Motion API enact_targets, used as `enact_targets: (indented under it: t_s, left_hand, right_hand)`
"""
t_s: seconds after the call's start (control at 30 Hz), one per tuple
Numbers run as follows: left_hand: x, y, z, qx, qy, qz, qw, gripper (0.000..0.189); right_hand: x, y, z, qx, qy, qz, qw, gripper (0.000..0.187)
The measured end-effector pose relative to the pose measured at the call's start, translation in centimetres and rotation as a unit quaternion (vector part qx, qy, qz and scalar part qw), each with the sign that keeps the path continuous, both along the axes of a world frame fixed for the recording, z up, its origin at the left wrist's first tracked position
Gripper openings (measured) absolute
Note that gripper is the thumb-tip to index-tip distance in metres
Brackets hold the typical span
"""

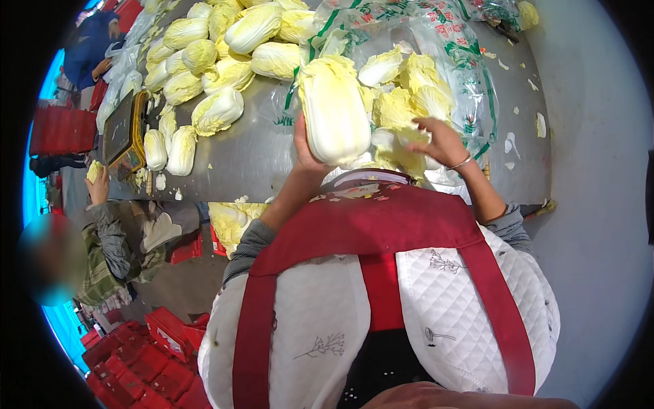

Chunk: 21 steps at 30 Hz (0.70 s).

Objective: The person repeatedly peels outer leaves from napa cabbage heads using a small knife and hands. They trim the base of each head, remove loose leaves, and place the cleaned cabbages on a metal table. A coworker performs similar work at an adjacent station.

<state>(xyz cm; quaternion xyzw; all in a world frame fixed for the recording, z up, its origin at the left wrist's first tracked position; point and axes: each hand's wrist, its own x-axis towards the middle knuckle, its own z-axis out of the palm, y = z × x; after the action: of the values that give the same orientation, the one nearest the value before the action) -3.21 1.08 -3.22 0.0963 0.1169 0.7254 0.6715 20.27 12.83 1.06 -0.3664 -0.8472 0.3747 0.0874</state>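
My left hand point(305, 145) supports a large napa cabbage point(337, 115) from its left side and underneath, above the metal table point(245, 163). The cabbage is upright in view, its white base toward me and its yellow leafy end away. My right hand point(443, 144), a bracelet at its wrist, hovers to the right with thumb and fingers apart. A pale yellow leaf piece point(415, 135) shows between those fingers; whether they touch it is unclear. Beneath lie loose yellow leaves and cabbages point(396, 110) on a clear printed plastic bag point(472, 105).
Many napa cabbages point(219, 66) are heaped at the back left. A dark, yellow-edged box point(125, 133) stands at the table's left. Leaf scraps point(540, 125) dot the right side. A co-worker's hand point(98, 186) holds a small yellow piece. Red crates point(148, 370) stand lower left.
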Motion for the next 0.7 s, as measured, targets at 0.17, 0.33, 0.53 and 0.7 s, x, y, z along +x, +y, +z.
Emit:
enact_targets:
  t_s: [0.17, 0.33, 0.53, 0.7]
  left_hand:
    - [-0.3, -1.0, 0.2, -0.038, 0.095, -0.103, 0.989, 0.062]
    - [0.0, -1.0, 1.2, 0.012, 0.231, -0.139, 0.963, 0.056]
    - [0.6, -1.7, 2.2, -0.012, 0.245, -0.117, 0.962, 0.057]
    - [-0.4, -1.8, 0.7, 0.022, 0.227, -0.126, 0.966, 0.056]
  right_hand:
    - [-4.6, 0.9, 6.1, 0.139, 0.232, 0.041, 0.962, 0.040]
    - [-8.2, 0.7, 7.6, 0.180, 0.203, 0.137, 0.953, 0.033]
    - [-7.0, 4.7, 4.6, 0.169, 0.249, 0.000, 0.954, 0.019]
    - [-3.8, 8.5, 1.8, 0.145, 0.059, -0.113, 0.981, 0.043]
